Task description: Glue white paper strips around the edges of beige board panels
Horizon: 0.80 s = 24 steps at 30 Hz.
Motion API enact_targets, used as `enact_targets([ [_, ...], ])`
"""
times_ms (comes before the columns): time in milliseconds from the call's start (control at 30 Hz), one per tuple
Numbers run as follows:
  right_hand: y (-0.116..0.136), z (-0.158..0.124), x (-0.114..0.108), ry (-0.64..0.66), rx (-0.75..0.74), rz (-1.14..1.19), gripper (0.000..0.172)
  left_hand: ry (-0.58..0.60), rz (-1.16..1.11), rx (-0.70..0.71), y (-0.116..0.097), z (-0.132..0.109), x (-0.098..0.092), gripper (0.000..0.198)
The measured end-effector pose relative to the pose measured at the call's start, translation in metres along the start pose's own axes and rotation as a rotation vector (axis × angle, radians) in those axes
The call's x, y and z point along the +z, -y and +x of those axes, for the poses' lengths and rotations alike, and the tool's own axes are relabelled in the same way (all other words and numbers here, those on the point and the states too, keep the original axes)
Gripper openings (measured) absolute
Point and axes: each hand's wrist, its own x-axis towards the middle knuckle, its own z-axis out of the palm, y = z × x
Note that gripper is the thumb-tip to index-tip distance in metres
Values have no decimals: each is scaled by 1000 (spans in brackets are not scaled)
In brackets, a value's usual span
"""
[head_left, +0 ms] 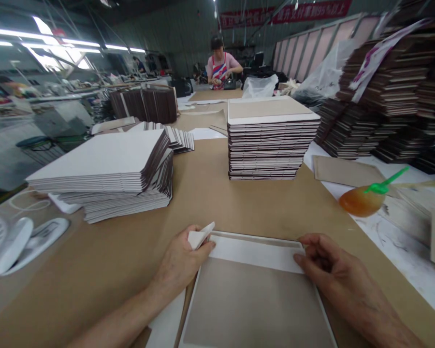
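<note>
Panel (253, 304), grey-brown with a pale rim: lies flat, running towards you from the white strip (253, 253) across its far end. Landmark: white strip. Risks, judged left to right: your left hand (181, 257) pinches a standing white piece (200, 237) at the strip's left end, so a drag there might crease the strip or pull it crooked. At the strip's right end, uneven pressure from your right hand (335, 274) could skew that corner; a sideways push could turn the panel, no clamp being visible.

Position against grip: your left thumb reaches the panel's corner beside the strip's left end, white piece closed between thumb and fingers. Your right thumb and fingertips meet the corner at the strip's right end, slightly parted; cannot tell whether they pinch it.
</note>
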Motion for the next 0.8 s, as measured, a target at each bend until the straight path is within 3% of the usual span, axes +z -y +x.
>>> enact_targets([
  [100,-3,4,4,-49,-26,-55,31,41,8,6,4,5,2,17],
  [367,-8,10,12,-130,-36,-110,35,14,43,4,4,7,4,21],
  [800,-4,12,15,-147,-10,-82,32,29,196,-41,0,6,5,28],
])
